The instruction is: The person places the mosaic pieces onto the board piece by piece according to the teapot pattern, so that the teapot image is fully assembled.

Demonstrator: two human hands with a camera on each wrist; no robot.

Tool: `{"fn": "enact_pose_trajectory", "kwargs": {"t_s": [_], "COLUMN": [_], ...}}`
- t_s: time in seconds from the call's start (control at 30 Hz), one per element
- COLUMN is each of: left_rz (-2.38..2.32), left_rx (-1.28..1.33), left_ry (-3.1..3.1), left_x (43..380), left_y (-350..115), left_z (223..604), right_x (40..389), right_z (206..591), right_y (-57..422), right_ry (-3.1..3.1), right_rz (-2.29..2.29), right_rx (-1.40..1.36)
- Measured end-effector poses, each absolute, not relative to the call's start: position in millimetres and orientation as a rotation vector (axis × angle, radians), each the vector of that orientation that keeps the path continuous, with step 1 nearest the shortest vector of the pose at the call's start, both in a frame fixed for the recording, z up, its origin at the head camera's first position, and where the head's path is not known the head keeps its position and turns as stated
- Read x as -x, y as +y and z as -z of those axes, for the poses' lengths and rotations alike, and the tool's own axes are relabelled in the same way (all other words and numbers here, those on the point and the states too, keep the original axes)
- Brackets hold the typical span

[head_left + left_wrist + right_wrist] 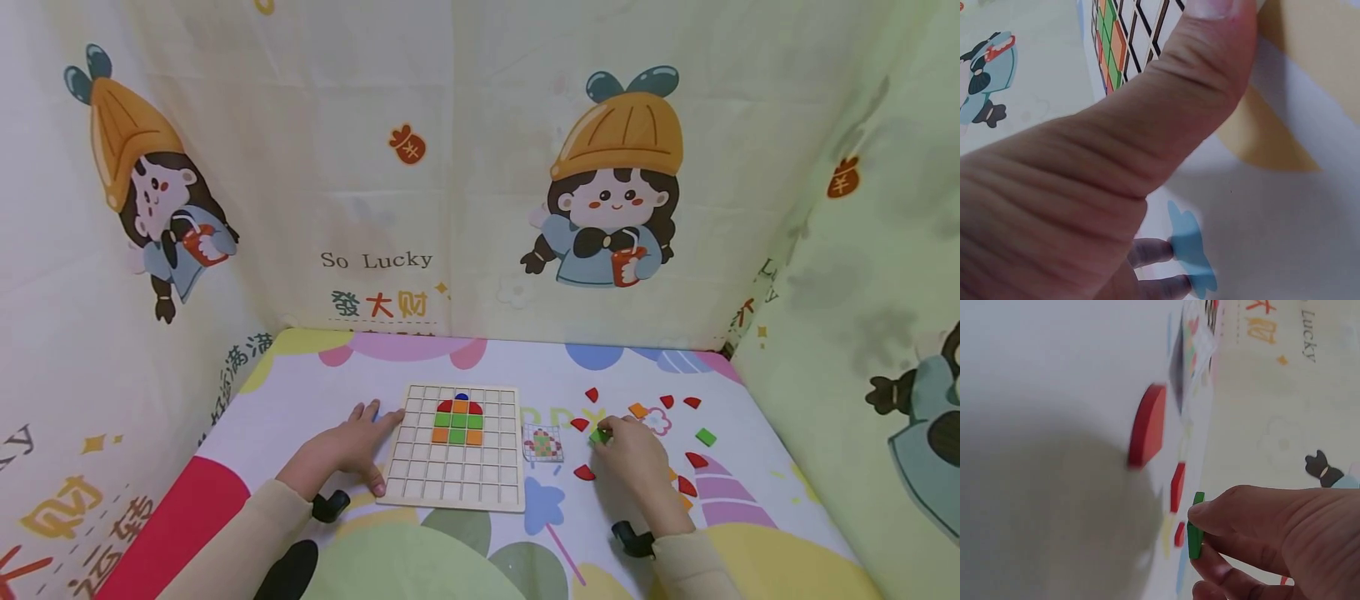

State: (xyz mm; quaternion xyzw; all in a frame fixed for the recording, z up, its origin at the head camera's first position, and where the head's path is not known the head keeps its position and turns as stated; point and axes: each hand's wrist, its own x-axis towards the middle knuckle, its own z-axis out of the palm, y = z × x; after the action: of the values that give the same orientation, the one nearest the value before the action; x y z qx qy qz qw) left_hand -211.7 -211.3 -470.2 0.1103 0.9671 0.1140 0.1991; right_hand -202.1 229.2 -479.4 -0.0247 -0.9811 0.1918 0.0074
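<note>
A square wooden grid board (450, 479) lies on the table, with blue, red, orange and green pieces set in its upper middle cells. My left hand (356, 442) rests at the board's left edge, fingers spread and thumb at the lower left corner; in the left wrist view the thumb (1191, 69) covers part of the board. To the right of the board, my right hand (637, 454) pinches a green square tile (1195, 534) between thumb and fingertips. Between board and right hand lies a small pattern card (543, 443) showing a coloured design.
Red quarter-round pieces, such as one near the card (584, 473), lie scattered around the right hand. Another green tile (706, 437) and an orange tile (638, 410) lie farther right and behind. A printed cloth wall (480, 208) rises beyond the table's back edge.
</note>
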Motion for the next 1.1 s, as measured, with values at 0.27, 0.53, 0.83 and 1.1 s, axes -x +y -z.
{"fn": "enact_pose_trajectory", "kwargs": {"t_s": [0.27,0.53,0.83,1.1], "left_rz": [-0.317,-0.309,-0.320,-0.308], "left_rx": [-0.308,-0.305,-0.305,-0.309], "left_ry": [2.701,2.701,2.701,2.701], "left_x": [212.7,214.0,213.0,214.1], "left_y": [-211.9,-213.3,-212.2,-213.2], "left_z": [471.0,471.8,471.0,471.6], "right_x": [205.4,207.1,205.1,202.6], "right_z": [469.6,467.0,465.9,473.3], "right_y": [196.1,162.6,124.9,82.3], "right_ry": [-3.039,-3.010,-2.984,-2.906], "right_rz": [-0.597,-0.588,-0.559,-0.507], "right_rx": [-0.001,-0.101,-0.273,-0.487]}}
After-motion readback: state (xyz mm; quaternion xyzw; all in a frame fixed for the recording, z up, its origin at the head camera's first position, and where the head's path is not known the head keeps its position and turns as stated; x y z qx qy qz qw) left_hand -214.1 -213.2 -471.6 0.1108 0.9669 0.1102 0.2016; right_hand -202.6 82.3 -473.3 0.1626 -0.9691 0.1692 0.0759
